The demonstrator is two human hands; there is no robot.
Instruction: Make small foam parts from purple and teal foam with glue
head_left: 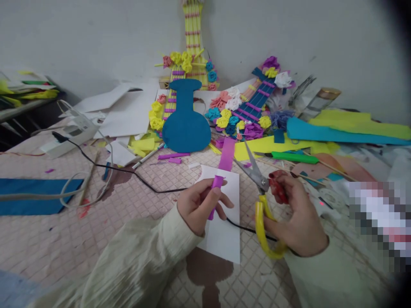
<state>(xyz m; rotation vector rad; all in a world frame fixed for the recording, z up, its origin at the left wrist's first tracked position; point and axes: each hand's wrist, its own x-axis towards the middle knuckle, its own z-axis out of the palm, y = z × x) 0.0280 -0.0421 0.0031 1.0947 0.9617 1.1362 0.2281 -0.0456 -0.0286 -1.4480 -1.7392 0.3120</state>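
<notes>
Being pinched between the thumb and fingers of the left hand [201, 207], a small purple piece [218, 182] is held near the middle of the frame, its upper end left showing, perhaps so that the fingertips are kept clear of that edge. By the right hand [298, 218], right of centre, scissors [262, 183] are gripped by their yellow and red handles; the blades are parted and aimed toward the upper left, apart from the purple piece, presumably for safety. Beneath the left hand, a white sheet [229, 246] is laid on the counter [135, 209], and at its top edge a flat purple strip [227, 154] is stretched upward, likely within easy reach. Farther up, a blue guitar-shaped cutout [186, 130] is propped, apparently for support, against a yellow flowered piece. To its right, a flower-trimmed blue guitar shape [257, 105] is set. Blue paper [28, 207] is crossed by a pale cable at the left edge.
</notes>
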